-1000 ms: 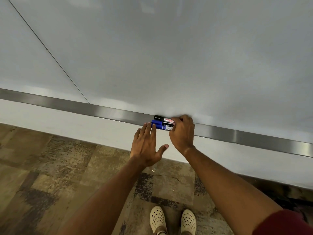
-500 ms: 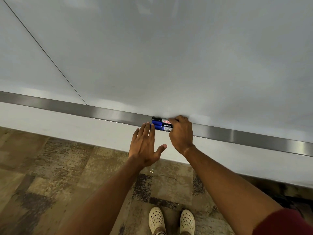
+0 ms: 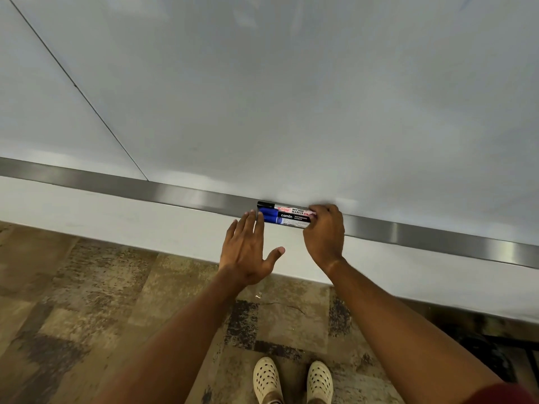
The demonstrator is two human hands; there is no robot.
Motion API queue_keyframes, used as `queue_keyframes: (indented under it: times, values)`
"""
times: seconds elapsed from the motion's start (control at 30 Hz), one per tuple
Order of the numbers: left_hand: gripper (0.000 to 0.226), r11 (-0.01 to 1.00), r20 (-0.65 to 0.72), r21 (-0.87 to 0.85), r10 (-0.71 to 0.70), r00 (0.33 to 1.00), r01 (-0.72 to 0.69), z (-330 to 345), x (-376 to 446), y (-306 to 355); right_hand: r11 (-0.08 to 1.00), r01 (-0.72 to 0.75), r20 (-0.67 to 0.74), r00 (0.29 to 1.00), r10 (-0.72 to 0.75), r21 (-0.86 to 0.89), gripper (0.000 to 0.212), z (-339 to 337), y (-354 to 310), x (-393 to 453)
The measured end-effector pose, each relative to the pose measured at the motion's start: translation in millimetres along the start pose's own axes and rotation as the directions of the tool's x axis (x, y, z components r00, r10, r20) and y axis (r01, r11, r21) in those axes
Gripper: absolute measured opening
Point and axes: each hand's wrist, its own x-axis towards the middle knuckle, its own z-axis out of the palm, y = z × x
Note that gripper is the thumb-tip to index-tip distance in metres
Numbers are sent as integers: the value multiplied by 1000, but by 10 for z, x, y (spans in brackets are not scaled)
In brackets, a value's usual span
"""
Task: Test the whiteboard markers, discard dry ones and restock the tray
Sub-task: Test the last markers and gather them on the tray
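In the head view, two capped markers are seen lying side by side along the metal marker tray (image 3: 175,193) at the whiteboard's (image 3: 291,97) lower edge: a black-capped Flair marker (image 3: 284,207) at the back and a blue Camlin marker (image 3: 280,217) at the tray's front lip. Their right ends are gripped by the curled fingers of the right hand (image 3: 323,231), while the left hand (image 3: 248,246) is held flat with fingers straight, its fingertips just touching the blue cap. Both markers are judged light, stiff and smooth-barrelled, apt to roll, and best taken mid-barrel rather than by the pull-off caps.
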Motion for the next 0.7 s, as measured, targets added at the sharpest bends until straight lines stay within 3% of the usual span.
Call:
queue_keyframes:
  times: [0.23,0.7]
  values:
    - [95,1000,-5,-10,7,1000,-7,2,21,-15,1000,1,154,988,-1,1,29,-128,161,91]
    - [93,1000,7,-4,6,1000,-6,22,34,-24,998,-2,179,984,-11,70,25,-90,122,87]
